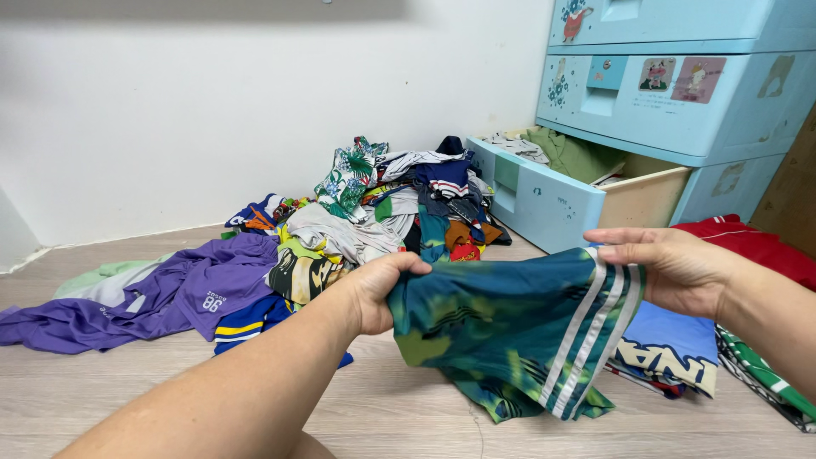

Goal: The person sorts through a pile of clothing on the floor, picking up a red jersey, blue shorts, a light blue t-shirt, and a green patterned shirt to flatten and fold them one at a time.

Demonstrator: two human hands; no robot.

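Left hand clamped on teal-green shorts, right hand pinching striped edge — best keep cloth taut, level, edges matched — clothes pile behind.

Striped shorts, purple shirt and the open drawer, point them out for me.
Striped shorts [501, 327]: head view, on the teal-green fabric between the hands.
Purple shirt [183, 285]: head view, on its middle, spread on the floor.
Open drawer [544, 200]: head view, on its light blue front.
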